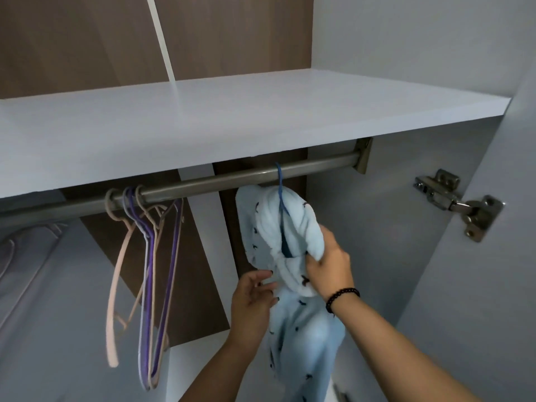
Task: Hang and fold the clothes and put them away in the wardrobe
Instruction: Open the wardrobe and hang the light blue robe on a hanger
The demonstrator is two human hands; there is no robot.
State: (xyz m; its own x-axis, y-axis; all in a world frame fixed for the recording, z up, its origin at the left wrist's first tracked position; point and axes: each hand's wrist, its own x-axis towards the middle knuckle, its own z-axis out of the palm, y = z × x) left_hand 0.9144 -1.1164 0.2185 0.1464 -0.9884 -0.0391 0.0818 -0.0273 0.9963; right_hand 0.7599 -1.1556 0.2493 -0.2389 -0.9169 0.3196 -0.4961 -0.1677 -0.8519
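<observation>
While the pale blue garment hangs lengthwise from its blue hanger on the rail, my right hand pinches its bunched shoulder, nearer the hook. My left hand, open, touches lower folds, perhaps smoothing. Spare hangers hang well apart.

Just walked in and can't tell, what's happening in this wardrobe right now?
A person is hanging a light blue patterned garment in the wardrobe. Its blue hanger is already hooked over the rail. The right hand grips bunched fabric near the top, while the left hand touches the cloth lower down with open fingers. Several empty hangers hang to the left.
</observation>
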